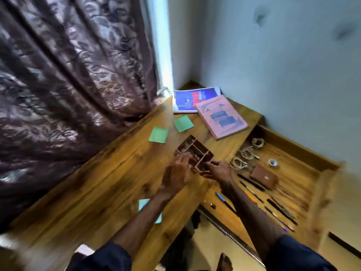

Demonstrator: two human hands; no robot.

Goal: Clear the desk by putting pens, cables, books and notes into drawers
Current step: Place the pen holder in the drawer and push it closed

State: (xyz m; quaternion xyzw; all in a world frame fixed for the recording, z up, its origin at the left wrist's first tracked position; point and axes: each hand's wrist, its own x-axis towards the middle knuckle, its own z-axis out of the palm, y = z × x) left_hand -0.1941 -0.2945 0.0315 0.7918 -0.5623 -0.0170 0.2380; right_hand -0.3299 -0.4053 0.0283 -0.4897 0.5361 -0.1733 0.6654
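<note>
So both hands are on a brown plastic organizer tray [195, 148] with dividers, held up tilted over the middle of the wooden desk [109, 182]. The right hand [217, 170] is pinching the tray's near right corner. The left hand [178, 171] has its fingers curled over the near left edge. It's all pretty blurry, so I can't tell if there's anything in the compartments.

Still out on the desk: two green square sticky notes, one [158, 134] just left of the tray and one [183, 123] a bit farther back. There's also a pale teal sticky note [143, 204] near the front edge, half hidden under the left forearm. In the far corner a blue softcover book [187, 100] lies flat, with a pink softcover book [221, 116] overlapping its right side.

On the right is the open wooden drawer [304, 159]. At its far end there are three coiled whitish cables [247, 152] in a loose row. Nearer is a bunch of dark pens [281, 211] lying roughly side by side. A brown leather wallet-looking case [263, 178] sits between them, and a small roll of tape [272, 162] is just beyond it. A blue pen [221, 197] lies by the drawer's left side, next to the right forearm. A dark patterned curtain [68, 75] hangs along the left.
</note>
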